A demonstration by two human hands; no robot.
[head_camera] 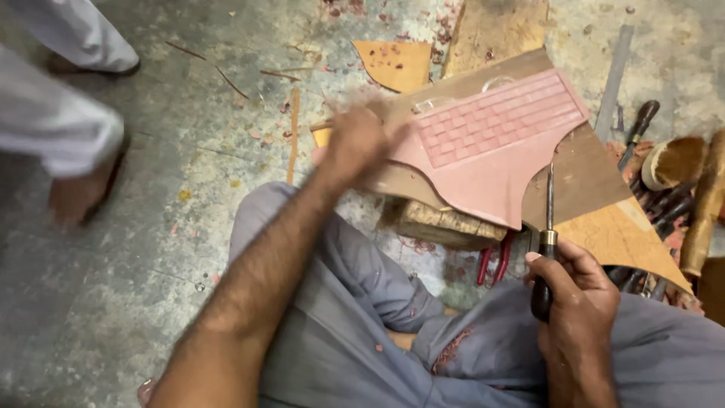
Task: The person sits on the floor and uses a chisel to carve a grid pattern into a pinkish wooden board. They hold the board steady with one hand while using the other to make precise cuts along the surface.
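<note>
My right hand (578,298) grips a chisel (549,227) by its dark handle, the thin steel blade pointing up at the lower edge of a pink carved panel (495,143). The panel bears a grid of small raised rectangles and lies on a brown board (585,174) that rests on a wooden block (445,223). My left hand (359,143) is blurred with motion at the panel's left end; whether it touches the panel or holds anything cannot be made out. My grey-trousered legs fill the foreground.
Several dark-handled tools (664,204) and a wooden mallet (706,204) lie at the right. Red-handled pliers (495,261) poke out under the block. Another person's sandalled feet (79,189) stand at the left. Wood scraps (396,64) and pink shavings litter the concrete floor.
</note>
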